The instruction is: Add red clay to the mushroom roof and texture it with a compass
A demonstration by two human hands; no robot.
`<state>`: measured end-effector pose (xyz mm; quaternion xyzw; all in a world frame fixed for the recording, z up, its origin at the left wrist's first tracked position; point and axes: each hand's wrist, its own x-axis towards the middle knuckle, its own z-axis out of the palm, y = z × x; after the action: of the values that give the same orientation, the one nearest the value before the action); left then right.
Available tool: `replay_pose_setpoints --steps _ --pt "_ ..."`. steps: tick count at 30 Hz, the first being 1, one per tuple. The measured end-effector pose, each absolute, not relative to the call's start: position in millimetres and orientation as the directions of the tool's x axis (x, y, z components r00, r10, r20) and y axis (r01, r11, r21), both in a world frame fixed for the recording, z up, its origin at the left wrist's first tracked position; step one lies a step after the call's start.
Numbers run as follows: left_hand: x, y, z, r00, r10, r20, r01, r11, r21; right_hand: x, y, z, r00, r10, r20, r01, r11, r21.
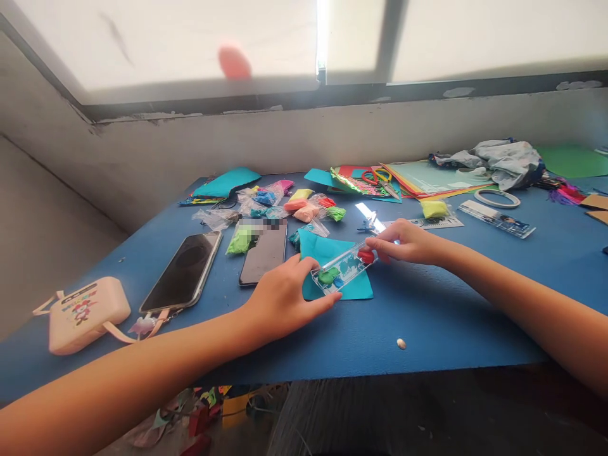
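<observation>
A clear plastic case, long and shallow, is held slightly tilted over a teal sheet of paper. Inside or on it are a green lump of clay, a small blue bit and a red lump at its right end. My left hand grips the near left end between thumb and fingers. My right hand pinches the far right end beside the red lump; some of its fingertips are hidden.
Two phones and a pink power bank lie to the left. Bagged coloured clay is heaped behind. Red and yellow scissors rest on coloured paper. A roll of tape sits at right, a small shell-like piece near the table edge.
</observation>
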<state>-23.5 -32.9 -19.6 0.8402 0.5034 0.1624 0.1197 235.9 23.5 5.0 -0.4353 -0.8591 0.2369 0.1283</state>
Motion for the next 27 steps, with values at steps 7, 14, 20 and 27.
replay_pose_setpoints --steps 7,14,20,27 --pt "-23 -32 -21 0.448 0.88 0.158 0.817 -0.475 0.326 236 24 12 -0.594 0.794 -0.131 0.724 0.456 -0.517" --pt "-24 -31 -19 0.433 0.88 0.193 0.815 -0.474 0.332 233 18 11 -0.602 0.798 -0.029 0.736 0.541 -0.408" --pt "-26 -26 -16 0.378 0.911 0.165 0.797 -0.411 0.442 234 23 -12 -0.699 0.677 0.231 0.631 0.736 -0.246" --pt "-26 -29 -14 0.322 0.924 0.208 0.74 -0.383 0.552 239 24 -15 -0.691 0.575 0.437 0.699 0.685 0.203"
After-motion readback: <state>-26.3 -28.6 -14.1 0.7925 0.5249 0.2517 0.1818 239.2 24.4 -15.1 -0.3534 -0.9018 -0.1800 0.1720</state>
